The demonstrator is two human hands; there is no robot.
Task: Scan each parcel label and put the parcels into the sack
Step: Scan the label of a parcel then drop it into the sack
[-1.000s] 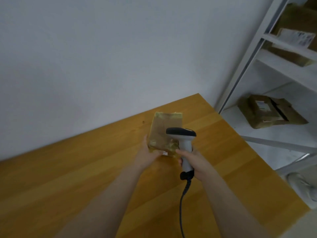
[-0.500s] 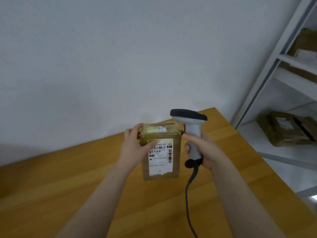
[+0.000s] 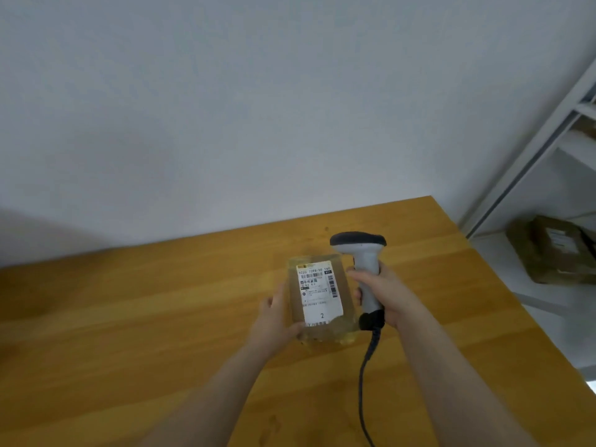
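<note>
The parcel (image 3: 317, 301) is just right of the frame's centre, over the table (image 3: 129, 317). Its label (image 3: 317, 293) is turned up, probably so the barcode can be read. The left hand (image 3: 275, 317) grips its left edge, fingers curled beneath. Just right of it, the right hand (image 3: 383, 291) wraps the upright scanner (image 3: 364, 262), which seems not yet aimed. Another parcel (image 3: 554, 250) lies on the shelf at the right edge.

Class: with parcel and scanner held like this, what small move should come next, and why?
Probably tilt the scanner down onto the label: the left hand holds the parcel label-up, while the right hand grips the scanner upright beside it.
</note>
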